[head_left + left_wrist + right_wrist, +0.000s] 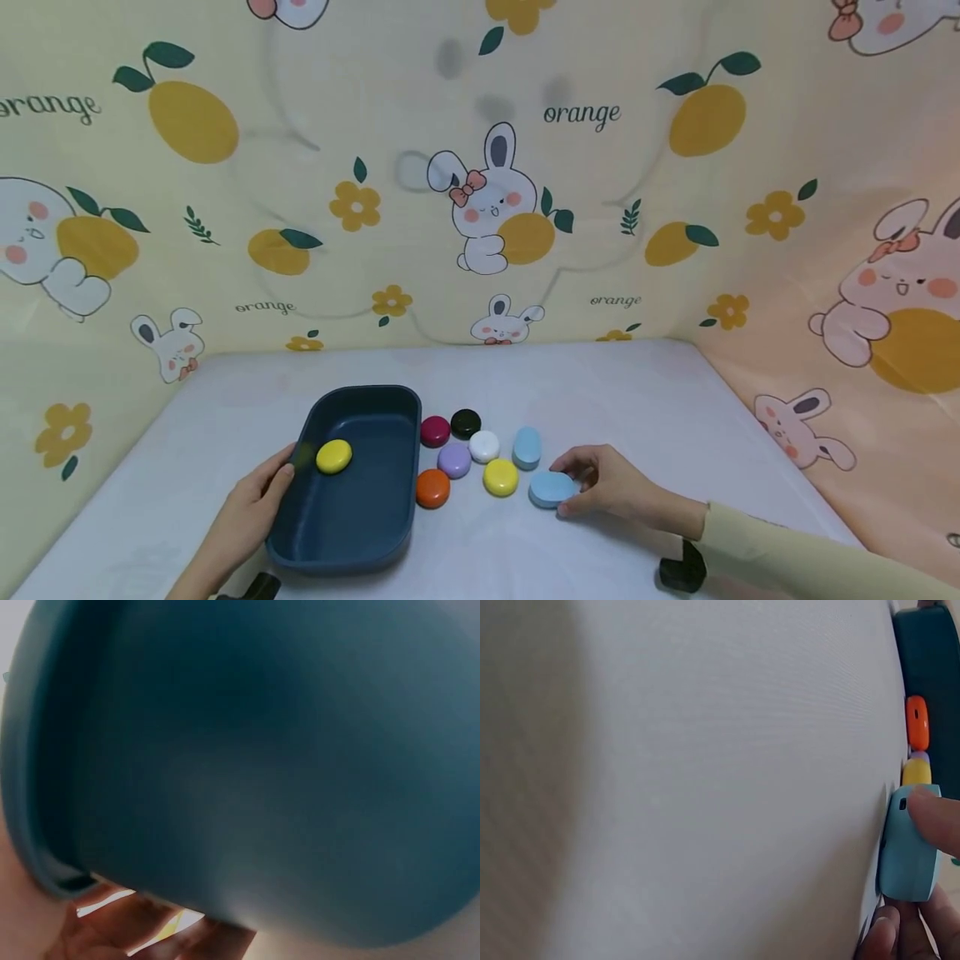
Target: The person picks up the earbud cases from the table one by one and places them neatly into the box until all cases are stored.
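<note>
My left hand grips the left wall of a dark blue rounded rectangular tray, its thumb at the rim; the left wrist view shows fingers against the tray's outside. One yellow round piece lies in the tray. On the right, my right hand pinches a light blue oval piece between thumb and fingers, low over the white table. In the right wrist view this oval piece shows a small dark slot in its side. A second light blue oval piece lies just behind it.
Between tray and right hand lie glossy round pieces: dark red, black, white, lilac, yellow and orange. A patterned cloth stands behind the white table and along its sides.
</note>
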Demonstrator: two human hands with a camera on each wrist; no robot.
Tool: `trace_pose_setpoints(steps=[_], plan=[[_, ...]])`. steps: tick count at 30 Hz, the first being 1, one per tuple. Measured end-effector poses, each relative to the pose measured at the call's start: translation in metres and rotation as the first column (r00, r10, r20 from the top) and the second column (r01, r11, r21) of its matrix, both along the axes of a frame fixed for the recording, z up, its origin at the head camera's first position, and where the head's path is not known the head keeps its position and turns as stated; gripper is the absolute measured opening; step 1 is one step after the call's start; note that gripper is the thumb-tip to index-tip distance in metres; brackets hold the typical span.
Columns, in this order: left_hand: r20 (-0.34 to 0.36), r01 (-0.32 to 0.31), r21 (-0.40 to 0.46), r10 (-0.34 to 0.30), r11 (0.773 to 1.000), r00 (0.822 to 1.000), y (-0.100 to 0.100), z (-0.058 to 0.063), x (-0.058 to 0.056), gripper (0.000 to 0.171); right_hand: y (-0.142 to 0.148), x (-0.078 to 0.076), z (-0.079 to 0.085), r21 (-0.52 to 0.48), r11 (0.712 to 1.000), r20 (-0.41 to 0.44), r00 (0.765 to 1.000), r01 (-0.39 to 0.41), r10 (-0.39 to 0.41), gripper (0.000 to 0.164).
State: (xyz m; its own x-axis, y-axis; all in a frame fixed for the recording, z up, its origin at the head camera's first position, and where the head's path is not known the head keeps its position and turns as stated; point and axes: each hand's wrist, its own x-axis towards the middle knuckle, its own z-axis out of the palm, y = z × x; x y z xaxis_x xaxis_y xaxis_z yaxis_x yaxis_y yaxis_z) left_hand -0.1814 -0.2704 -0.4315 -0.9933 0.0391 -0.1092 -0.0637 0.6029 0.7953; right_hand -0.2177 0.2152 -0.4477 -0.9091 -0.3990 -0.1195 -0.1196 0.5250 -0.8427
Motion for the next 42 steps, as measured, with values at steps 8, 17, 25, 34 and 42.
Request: trace_pose_setpoints(steps=[8,17,25,34,42], plan=[[-0.008,0.007,0.007,-0.007,1.0,1.0,-0.001,-0.003,0.0,0.062,0.002,0.002,0.0,-0.005,1.0,0.005,1.0,-0.014,0.014,0.044],[-0.009,-0.003,0.017,0.003,1.0,1.0,-0.002,-0.003,0.001,0.063,0.0,0.001,0.005,-0.062,0.998,0.017,1.0,-0.021,0.022,0.041],[-0.024,-0.007,0.006,0.008,1.0,1.0,-0.002,-0.005,0.0,0.061,-0.009,0.005,0.018,-0.107,0.994,0.007,1.0,-0.007,0.008,0.042],[-0.045,-0.009,0.019,0.01,1.0,0.999,-0.001,-0.005,0.001,0.058,-0.034,0.004,0.042,-0.155,0.988,-0.039,0.999,0.017,-0.024,0.04],[-0.06,-0.027,0.003,0.027,1.0,0.998,-0.001,-0.005,0.001,0.059,-0.068,0.001,0.064,-0.185,0.983,-0.052,0.999,0.002,-0.012,0.038]])
